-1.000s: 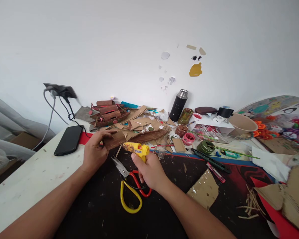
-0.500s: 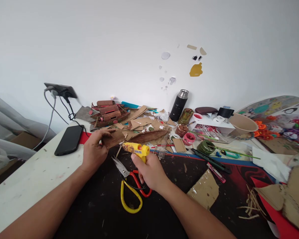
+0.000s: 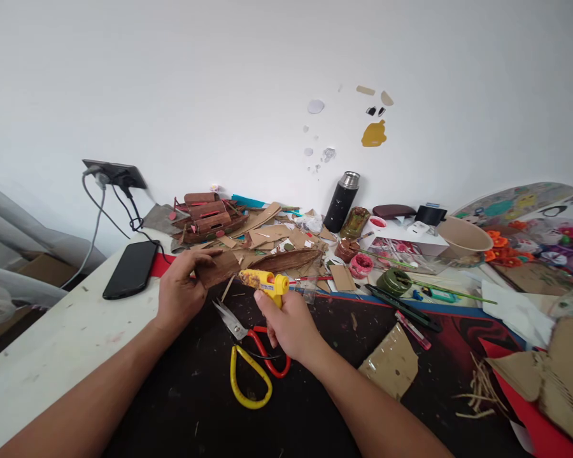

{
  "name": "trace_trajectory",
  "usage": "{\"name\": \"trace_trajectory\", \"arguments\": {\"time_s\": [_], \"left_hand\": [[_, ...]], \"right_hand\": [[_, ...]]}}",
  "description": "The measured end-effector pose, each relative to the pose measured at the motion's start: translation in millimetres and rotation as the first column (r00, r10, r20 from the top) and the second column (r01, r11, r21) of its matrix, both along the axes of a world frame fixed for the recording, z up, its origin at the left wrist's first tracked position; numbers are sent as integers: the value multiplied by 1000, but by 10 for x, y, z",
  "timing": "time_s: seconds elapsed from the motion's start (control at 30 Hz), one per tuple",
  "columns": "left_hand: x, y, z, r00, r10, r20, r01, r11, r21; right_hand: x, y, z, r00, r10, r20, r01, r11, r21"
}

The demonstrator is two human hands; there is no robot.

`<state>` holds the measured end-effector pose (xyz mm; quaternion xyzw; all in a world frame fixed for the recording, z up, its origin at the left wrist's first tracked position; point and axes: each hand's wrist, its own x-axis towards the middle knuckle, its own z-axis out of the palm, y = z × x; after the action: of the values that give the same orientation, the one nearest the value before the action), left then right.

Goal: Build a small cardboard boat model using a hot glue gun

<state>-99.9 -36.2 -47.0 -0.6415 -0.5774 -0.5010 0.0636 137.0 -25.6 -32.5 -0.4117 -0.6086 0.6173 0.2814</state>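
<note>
My left hand (image 3: 184, 286) grips a brown piece of cardboard (image 3: 218, 270), fingers over its top edge. In my right hand (image 3: 289, 321) is a yellow hot glue gun (image 3: 265, 284), its nozzle pointing left toward the cardboard, with a small space between them. A long brown boat-shaped piece (image 3: 289, 261) lies just behind the glue gun. Below both hands, scissors (image 3: 239, 327) with one red and one yellow handle rest partly spread on the dark mat (image 3: 172, 407). The fingers of my right hand are partly hidden behind the glue gun's handle.
A brown model boat (image 3: 210, 219) stands by the wall among cardboard scraps (image 3: 267, 235). A black phone (image 3: 130, 270) lies at left. Behind are a black flask (image 3: 342, 202) and paint jars (image 3: 361, 265). At right are a cardboard piece (image 3: 390, 362) and a green cutter (image 3: 403, 307).
The glue gun in my right hand has shifted slightly right, away from the cardboard. My left hand keeps its hold, nearly still.
</note>
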Motion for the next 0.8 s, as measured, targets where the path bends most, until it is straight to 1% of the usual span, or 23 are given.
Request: {"name": "trace_trajectory", "arguments": {"time_s": [0.13,0.23,0.4,0.7,0.8], "left_hand": [[-4,2,-3,1000,16,21,-16,1000,-20],[-23,9,-21,999,24,36,-24,1000,-6],[-36,19,-45,1000,19,20,-19,1000,0],[-7,-1,-14,1000,-10,-12,10,1000,-15],[-7,-6,-13,1000,-5,-11,5,1000,-15]], "right_hand": [[-2,5,-7,1000,4,16,-4,1000,-5],[2,18,-3,1000,1,16,-1,1000,3],[0,14,-7,1000,1,26,-1,1000,-8],[-1,33,-7,1000,-22,14,22,1000,-17],[-5,24,6,1000,-4,18,4,1000,-15]]}}
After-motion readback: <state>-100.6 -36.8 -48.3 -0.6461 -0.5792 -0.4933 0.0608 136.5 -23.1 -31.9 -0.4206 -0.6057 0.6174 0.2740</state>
